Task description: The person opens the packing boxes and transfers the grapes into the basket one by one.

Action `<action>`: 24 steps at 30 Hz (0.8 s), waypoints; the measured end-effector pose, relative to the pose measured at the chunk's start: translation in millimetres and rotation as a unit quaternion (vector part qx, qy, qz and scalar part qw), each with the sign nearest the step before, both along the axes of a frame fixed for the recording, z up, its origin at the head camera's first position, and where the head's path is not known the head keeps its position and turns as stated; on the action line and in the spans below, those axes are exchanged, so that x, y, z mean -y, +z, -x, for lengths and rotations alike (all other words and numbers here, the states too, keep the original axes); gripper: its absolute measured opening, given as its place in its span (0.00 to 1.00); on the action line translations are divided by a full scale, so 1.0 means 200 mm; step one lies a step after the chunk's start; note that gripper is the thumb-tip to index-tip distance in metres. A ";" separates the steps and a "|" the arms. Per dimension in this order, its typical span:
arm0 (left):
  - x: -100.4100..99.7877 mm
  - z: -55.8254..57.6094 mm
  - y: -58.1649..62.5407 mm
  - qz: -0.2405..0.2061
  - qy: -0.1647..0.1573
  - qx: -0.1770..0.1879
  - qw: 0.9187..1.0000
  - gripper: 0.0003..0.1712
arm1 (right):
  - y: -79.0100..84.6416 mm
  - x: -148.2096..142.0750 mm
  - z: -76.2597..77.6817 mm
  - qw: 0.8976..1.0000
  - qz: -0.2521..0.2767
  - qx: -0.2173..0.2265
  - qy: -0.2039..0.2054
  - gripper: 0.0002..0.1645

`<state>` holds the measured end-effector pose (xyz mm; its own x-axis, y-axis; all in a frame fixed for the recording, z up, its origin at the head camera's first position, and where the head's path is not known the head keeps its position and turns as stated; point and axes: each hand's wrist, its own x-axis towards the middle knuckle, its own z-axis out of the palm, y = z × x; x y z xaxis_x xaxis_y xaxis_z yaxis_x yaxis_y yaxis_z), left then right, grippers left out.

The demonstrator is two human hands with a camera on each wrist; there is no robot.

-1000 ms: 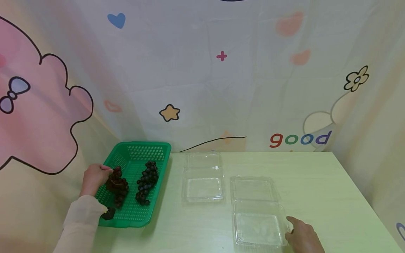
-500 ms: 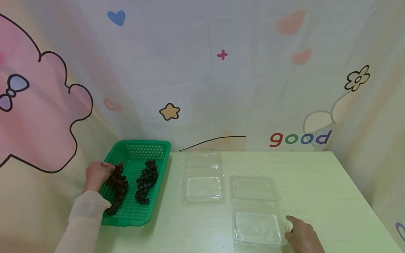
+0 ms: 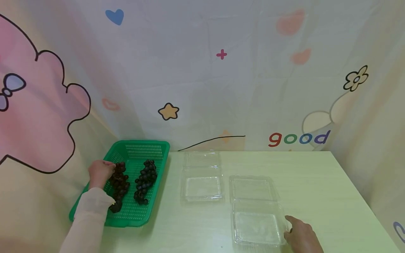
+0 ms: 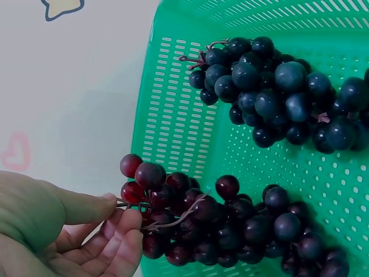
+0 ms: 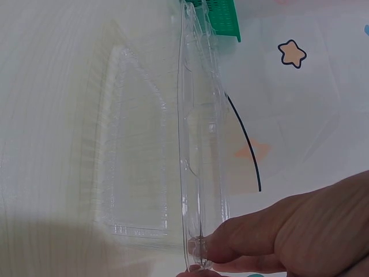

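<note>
My left hand (image 3: 100, 173) pinches the thin stem of a dark red grape bunch (image 3: 119, 184) at the left side of a green perforated basket (image 3: 129, 219). In the left wrist view, thumb and fingertips close on the stem (image 4: 130, 203), and the red grapes (image 4: 225, 231) trail away over the basket. Beside them lies a blue-black grape bunch (image 3: 146, 181) on the basket floor. At the front right, my right hand (image 3: 303, 237) pinches the right edge of an opened clear plastic clamshell box (image 3: 259, 226). Its clear wall (image 5: 202, 133) stands upright past the thumb in the right wrist view.
A second opened clear clamshell box (image 3: 202, 189) lies between the basket and the front box, farther back on the pale green table (image 3: 303, 182). A printed curtain (image 3: 196, 70) hangs right behind the table's back edge.
My left hand has shifted slightly right and up with the red grape bunch, whose lower end has also moved right. My right hand stays at the box edge.
</note>
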<state>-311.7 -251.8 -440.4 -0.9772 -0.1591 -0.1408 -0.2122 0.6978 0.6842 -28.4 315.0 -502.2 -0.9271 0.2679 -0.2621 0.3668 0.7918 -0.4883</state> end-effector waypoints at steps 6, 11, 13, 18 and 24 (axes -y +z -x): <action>-0.01 0.01 -0.03 -0.010 0.009 -0.017 1.000 0.17 | 0.00 0.00 0.00 1.000 0.010 0.009 -0.003 0.32; -0.03 0.01 -0.05 -0.012 0.019 -0.037 0.999 0.18 | 0.00 0.00 0.01 1.000 0.007 0.010 -0.005 0.32; -0.03 0.02 -0.06 -0.016 0.024 -0.046 0.999 0.17 | 0.00 -0.01 0.01 1.000 0.007 0.013 -0.006 0.32; -0.05 0.03 -0.09 -0.028 0.039 -0.056 0.997 0.16 | 0.00 0.00 0.01 1.000 0.009 0.018 -0.007 0.32; -0.07 0.04 -0.12 -0.028 0.055 -0.074 0.995 0.15 | 0.00 0.00 0.01 1.000 0.005 0.012 -0.007 0.32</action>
<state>-319.7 -237.7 -464.5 -0.9650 -0.2620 -0.0083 -0.1789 0.6352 0.7514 -29.4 315.3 -502.2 -0.9166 0.2789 -0.2866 0.3901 0.7812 -0.4873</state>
